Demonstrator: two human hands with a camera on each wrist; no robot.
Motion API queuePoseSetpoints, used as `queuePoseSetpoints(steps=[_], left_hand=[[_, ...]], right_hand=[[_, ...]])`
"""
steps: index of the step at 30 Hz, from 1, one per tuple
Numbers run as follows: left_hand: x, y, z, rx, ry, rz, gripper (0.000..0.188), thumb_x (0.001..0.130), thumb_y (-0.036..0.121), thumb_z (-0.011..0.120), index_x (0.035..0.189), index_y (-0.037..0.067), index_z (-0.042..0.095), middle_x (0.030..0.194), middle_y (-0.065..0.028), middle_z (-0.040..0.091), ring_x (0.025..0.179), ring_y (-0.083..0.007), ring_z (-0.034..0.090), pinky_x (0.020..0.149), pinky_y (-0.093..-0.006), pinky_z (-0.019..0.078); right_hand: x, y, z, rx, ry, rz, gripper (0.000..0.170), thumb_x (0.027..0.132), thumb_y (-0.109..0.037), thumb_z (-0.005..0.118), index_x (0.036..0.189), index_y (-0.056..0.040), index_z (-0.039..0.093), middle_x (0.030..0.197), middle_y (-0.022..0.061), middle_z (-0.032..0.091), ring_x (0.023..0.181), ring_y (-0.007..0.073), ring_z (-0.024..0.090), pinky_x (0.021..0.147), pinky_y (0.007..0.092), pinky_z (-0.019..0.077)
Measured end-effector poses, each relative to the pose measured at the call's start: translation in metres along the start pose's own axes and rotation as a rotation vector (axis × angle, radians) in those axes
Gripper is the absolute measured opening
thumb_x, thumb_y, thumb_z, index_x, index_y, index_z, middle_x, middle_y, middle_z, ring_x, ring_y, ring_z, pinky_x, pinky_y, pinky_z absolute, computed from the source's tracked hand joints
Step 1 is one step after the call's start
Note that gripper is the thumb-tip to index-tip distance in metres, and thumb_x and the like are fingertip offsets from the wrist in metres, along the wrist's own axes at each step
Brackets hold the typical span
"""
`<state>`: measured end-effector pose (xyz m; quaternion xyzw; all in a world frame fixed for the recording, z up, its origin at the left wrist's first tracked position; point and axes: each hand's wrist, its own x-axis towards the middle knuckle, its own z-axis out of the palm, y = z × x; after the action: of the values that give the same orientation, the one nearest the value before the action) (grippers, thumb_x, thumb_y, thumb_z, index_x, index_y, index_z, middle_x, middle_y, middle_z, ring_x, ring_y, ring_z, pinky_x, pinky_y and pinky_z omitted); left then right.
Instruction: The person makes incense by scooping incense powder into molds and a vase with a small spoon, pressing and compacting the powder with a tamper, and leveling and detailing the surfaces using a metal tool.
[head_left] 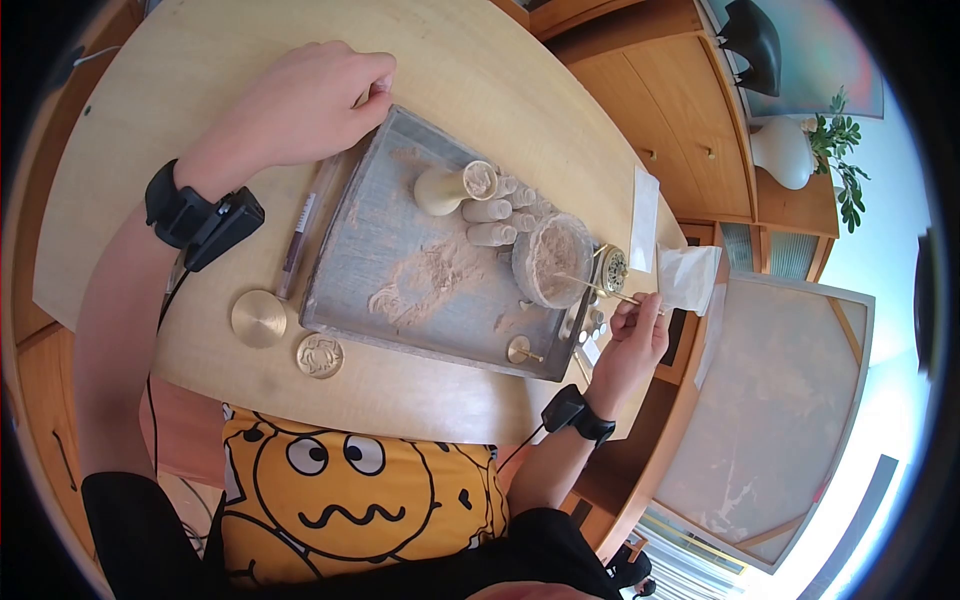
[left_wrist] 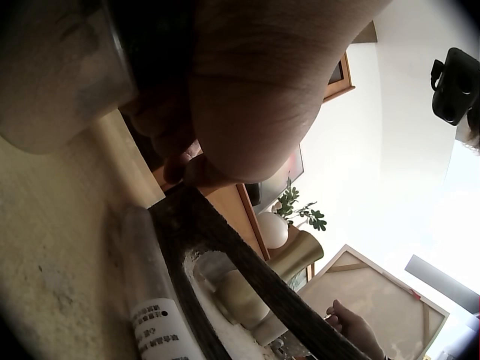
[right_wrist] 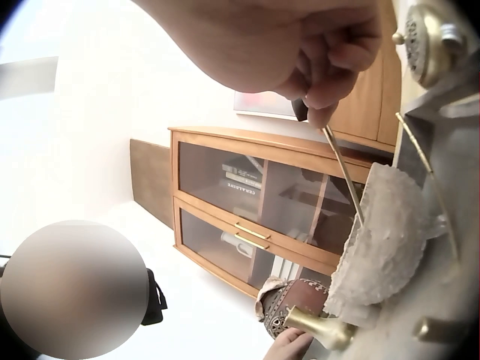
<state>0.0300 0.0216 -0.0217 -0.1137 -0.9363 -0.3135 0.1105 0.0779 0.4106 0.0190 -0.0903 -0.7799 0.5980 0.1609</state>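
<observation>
My right hand [head_left: 638, 330] pinches a thin brass stick tool [head_left: 600, 288] at the right side of the tray. Its far end reaches into a clear textured bowl [right_wrist: 386, 236] of pale brown powder [head_left: 552, 255]; the tip is hidden there. My left hand [head_left: 320, 105] lies with loosely curled fingers right at the far left corner of the grey tray [head_left: 335, 255]. Beside the bowl stand several small clear bottles [head_left: 488, 211] and a brass vase [head_left: 437, 192]. Loose powder [head_left: 430, 280] is spread over the tray floor.
A brass disc [head_left: 258, 318] and a round patterned brass plate [head_left: 320, 356] lie left of the tray, near a labelled clear tube [head_left: 300, 230]. A small brass stamp [head_left: 520, 350] sits at the tray's near corner. Beyond the bowl are an openwork brass burner [head_left: 610, 270] and a white packet [head_left: 690, 278].
</observation>
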Motion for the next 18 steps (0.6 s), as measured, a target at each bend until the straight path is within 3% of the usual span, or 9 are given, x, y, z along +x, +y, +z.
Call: queuePoseSetpoints(steps=[18], left_hand=[[-0.001, 0.004, -0.004, 0.006, -0.024, -0.036, 0.016, 0.090, 0.016, 0.057, 0.083, 0.002, 0.053, 0.063, -0.0153, 0.056, 0.058, -0.0329, 0.054, 0.055, -0.0437, 0.0392]], right_hand=[[0.009, -0.033, 0.039, -0.061, -0.023, -0.136, 0.031, 0.103, -0.028, 0.051, 0.088, -0.0029, 0.061, 0.069, 0.0019, 0.060, 0.059, 0.0060, 0.045, 0.055, 0.0208, 0.0326]])
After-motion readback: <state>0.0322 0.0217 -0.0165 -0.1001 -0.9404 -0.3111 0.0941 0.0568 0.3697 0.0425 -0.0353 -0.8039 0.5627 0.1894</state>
